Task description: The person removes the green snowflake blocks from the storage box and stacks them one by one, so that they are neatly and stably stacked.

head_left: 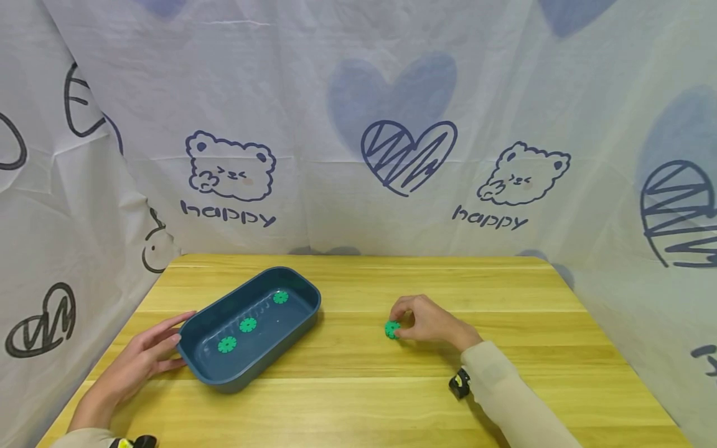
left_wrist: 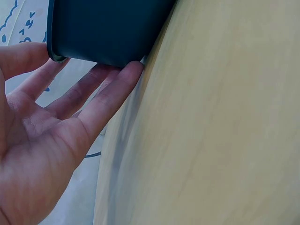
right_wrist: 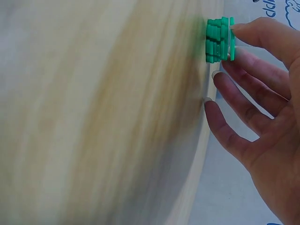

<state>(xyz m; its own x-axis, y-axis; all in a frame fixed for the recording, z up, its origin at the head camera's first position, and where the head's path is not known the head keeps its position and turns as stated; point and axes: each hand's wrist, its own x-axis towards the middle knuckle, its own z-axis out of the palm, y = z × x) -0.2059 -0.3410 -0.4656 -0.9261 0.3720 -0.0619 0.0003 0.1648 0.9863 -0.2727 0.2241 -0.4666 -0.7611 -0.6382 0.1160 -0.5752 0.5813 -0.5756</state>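
On the left of the table, a dark blue, rounded rectangular plastic box (head_left: 267, 357) holds 3 green notched discs, among them a middle disc (head_left: 248, 325). My left hand (head_left: 137, 361) touches the box's near left end, fingers spread and fairly straight; in the left wrist view the thumb meets the rim and the fingers lie against the outer wall (left_wrist: 108, 33). Right of the box, my right hand (head_left: 428, 320) pinches a green notched disc (right_wrist: 232, 40) between thumb and finger. Beside it a stack of several such discs (right_wrist: 215, 41) stands on the table, a narrow gap between them.
The wooden table (head_left: 347, 410) ends at a back edge against a white cloth (head_left: 313, 124) printed with hearts and bears. Cloth also hangs along both sides. Black straps, such as the right strap (head_left: 460, 384), sit at both wrists.
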